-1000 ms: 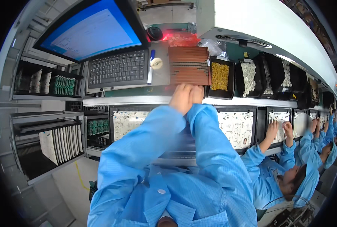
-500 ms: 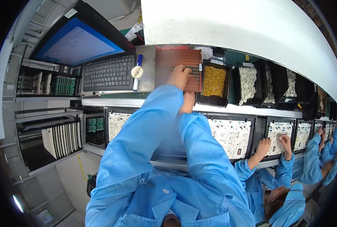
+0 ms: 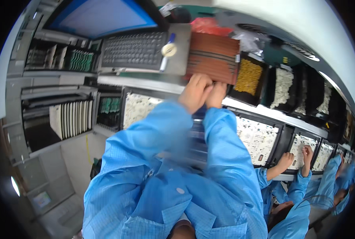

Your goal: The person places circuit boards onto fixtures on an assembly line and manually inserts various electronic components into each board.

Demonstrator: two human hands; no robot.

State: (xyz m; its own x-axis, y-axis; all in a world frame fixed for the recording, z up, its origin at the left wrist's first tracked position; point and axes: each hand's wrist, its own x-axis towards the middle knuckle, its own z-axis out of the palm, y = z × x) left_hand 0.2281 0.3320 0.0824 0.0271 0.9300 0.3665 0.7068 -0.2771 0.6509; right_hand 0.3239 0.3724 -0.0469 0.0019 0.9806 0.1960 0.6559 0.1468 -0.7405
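My left hand (image 3: 195,92) and my right hand (image 3: 216,95) meet at the near edge of a reddish-brown ribbed tray (image 3: 211,42). Dark strips run crosswise in the tray's grooves. The fingers of both hands are bent and closed, the two hands almost touching. Whatever lies between the fingertips is hidden and too small to name. Below the hands, between my blue sleeves, a dark surface shows in part.
A keyboard (image 3: 133,49), a tape roll (image 3: 168,49) and a screen (image 3: 101,18) stand left. Right are bins of yellow parts (image 3: 248,75) and white parts (image 3: 282,87). White circuit boards (image 3: 256,139) line the front. A co-worker's hands (image 3: 286,160) work to the right.
My hands have drawn back from the tray to its near edge, the left one leaving the tray's grooves. The whole view has shifted and tilted.
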